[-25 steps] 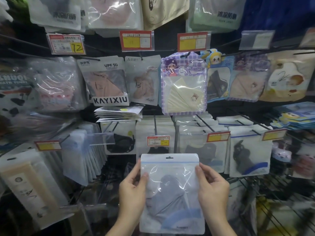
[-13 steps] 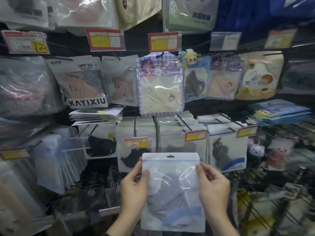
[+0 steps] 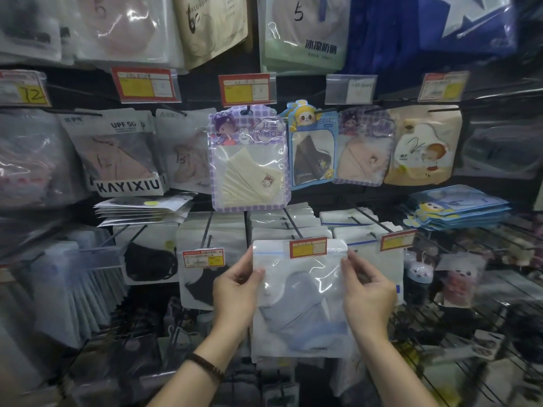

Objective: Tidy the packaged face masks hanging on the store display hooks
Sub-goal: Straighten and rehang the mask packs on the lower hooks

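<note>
A red-and-yellow price tag (image 3: 308, 247) covers the top middle of the clear mask packet (image 3: 299, 292), hiding that stretch of its header. The top-row packets (image 3: 302, 27) are cut off by the upper edge. The packs at the far left (image 3: 26, 160) are blurred, perhaps with pink masks inside.

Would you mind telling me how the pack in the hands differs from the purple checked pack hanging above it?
The held pack is plain and clear; the purple checked pack has cartoon art. The held pack shows a bluish mask, the purple checked pack a cream mask. Both are flat mask pouches.
</note>
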